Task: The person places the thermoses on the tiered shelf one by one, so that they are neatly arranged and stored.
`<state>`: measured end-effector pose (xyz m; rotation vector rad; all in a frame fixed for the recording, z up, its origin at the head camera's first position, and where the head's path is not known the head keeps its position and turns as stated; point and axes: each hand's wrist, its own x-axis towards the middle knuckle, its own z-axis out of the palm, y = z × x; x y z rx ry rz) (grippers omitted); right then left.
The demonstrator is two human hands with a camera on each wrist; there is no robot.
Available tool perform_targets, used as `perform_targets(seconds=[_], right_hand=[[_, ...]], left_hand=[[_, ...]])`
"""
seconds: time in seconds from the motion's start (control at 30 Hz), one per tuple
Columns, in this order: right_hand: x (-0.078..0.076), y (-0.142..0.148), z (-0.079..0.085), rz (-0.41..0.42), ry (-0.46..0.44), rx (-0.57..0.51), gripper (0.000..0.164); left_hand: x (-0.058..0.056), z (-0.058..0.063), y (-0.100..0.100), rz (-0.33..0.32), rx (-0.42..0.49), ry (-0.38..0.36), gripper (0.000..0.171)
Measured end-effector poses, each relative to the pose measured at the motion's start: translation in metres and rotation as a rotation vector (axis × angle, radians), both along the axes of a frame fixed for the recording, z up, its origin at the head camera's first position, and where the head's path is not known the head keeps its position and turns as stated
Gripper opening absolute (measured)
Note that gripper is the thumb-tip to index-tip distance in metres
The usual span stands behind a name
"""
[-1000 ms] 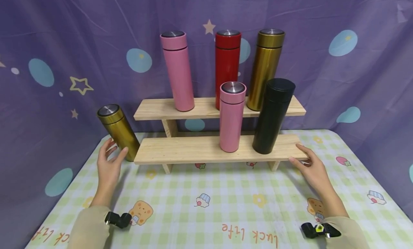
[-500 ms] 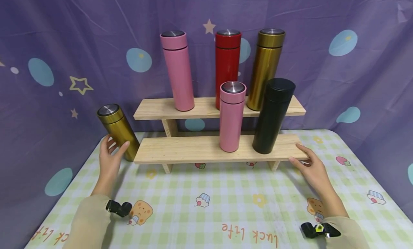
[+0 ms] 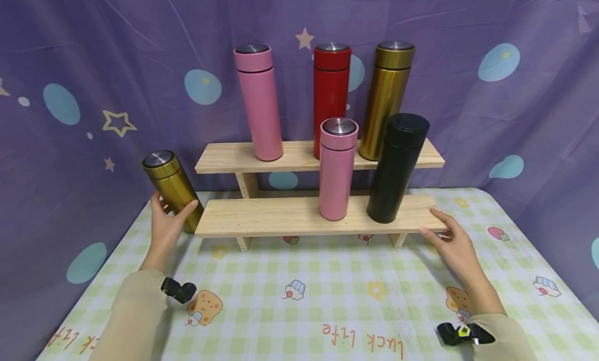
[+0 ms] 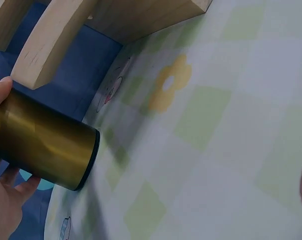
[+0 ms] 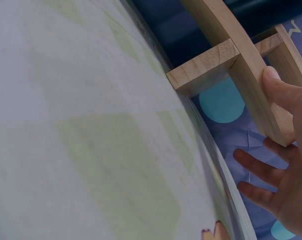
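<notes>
My left hand [image 3: 166, 226] grips a gold thermos bottle [image 3: 175, 187] left of a two-tier wooden shelf [image 3: 262, 215]. Thumb and fingers lie on opposite sides of the gold bottle [image 4: 51, 142] in the left wrist view, where its base shows close over the tablecloth. With thumb on the front edge and a finger at the end, my right hand [image 3: 454, 244] holds the right corner of the lower board; the right wrist view shows the other fingers of this hand [image 5: 291, 190] spread below the board [image 5: 258, 95].
On the lower board stand a pink thermos [image 3: 337, 179] and a black one [image 3: 398, 168]. The upper board carries a pink bottle [image 3: 259, 106], a red bottle [image 3: 331, 90] and another gold bottle [image 3: 386, 106]. A purple curtain [image 3: 140, 49] hangs behind the checked tablecloth [image 3: 337, 293].
My left hand has moved slightly right and closed in around the gold thermos bottle, its forearm shifting forward. The right hand and the bottles on the shelf have stayed put.
</notes>
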<state>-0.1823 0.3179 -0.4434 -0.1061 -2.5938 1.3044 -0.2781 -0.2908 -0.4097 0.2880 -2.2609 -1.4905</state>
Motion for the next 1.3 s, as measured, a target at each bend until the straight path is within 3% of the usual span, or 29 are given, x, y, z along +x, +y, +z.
perform_targets(seconds=[0.57,0.87,1.3], right_hand=[[-0.001,0.001,-0.001,-0.006,0.015,-0.005,0.07],[-0.001,0.001,-0.001,-0.002,0.002,-0.01,0.071],[0.0,0.001,-0.001,0.003,-0.003,-0.015,0.071]], left_hand=[[0.0,-0.003,0.004,0.084,0.015,0.049,0.084],[0.008,-0.003,0.005,0.151,0.047,0.073,0.084],[0.028,0.021,0.004,0.134,0.08,0.163,0.078]])
